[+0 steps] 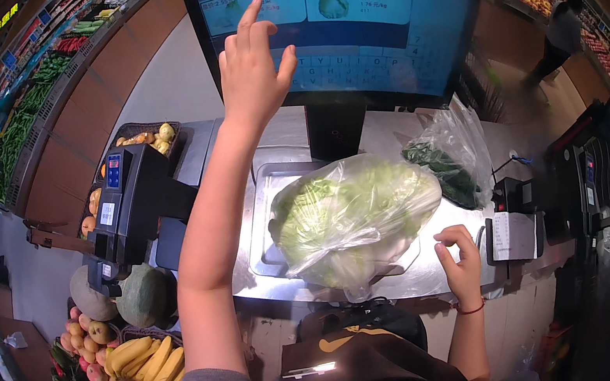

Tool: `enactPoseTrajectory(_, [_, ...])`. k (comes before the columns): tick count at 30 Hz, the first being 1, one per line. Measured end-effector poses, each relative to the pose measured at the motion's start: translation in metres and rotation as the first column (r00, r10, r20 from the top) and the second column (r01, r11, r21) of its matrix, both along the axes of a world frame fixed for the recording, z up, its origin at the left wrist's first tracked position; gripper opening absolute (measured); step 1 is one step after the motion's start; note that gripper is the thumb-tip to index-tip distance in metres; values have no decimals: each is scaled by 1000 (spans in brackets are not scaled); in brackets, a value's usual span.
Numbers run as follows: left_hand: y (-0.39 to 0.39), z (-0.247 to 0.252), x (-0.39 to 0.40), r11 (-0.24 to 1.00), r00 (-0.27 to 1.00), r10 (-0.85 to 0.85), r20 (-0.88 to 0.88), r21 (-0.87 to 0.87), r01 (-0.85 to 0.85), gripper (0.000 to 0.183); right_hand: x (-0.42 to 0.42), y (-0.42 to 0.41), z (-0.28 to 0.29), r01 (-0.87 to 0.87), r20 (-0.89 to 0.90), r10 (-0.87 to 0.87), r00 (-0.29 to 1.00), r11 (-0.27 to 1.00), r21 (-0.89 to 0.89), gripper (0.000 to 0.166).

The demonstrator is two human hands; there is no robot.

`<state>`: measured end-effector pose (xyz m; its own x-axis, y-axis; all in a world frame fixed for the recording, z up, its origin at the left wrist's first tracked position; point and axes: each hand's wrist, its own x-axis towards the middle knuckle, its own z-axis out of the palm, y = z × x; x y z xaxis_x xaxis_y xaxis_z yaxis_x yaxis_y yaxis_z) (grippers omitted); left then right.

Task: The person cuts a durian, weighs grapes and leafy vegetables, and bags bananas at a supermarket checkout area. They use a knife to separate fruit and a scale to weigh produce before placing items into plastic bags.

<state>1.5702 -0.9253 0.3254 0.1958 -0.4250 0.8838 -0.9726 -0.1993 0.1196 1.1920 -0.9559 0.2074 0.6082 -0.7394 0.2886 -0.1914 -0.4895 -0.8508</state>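
Note:
A clear plastic bag of pale green cabbage rests on the metal weighing tray in front of me. Above and beyond it, my left hand is raised at the touchscreen, index finger extended over the left product tile; whether it touches the glass I cannot tell. The screen shows vegetable pictures, figures and a keyboard. My right hand hovers near the counter's front edge, right of the cabbage bag, fingers curled apart and holding nothing. A second clear bag with dark green vegetables lies right of the cabbage.
A black label printer stands at left, near melons, apples and bananas. At right are a small black device holding printed paper and another scale station. A person is in the far right aisle.

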Motion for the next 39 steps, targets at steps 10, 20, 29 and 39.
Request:
enactPoseTrajectory(10, [25,-16,-27,962,954,-272,-122,-63,266,19,-29,-25,-56,134,-173,-118,978,988,83,13])
enactPoseTrajectory(20, [99,-83,-30,993,906,-23,-422,94,69,14,-51,-18,-184,111,-257,45,965,821,561,39])
enactPoseTrajectory(29, [174,-191,-51,973,594,44,-804,-101,-208,5,-41,-6,-206,221,-185,-145,972,835,503,19])
enactPoseTrajectory(39, [182,-196,-52,949,581,-14,-814,-195,-249,6,-48,-28,-84,-261,5,468,884,485,835,9])
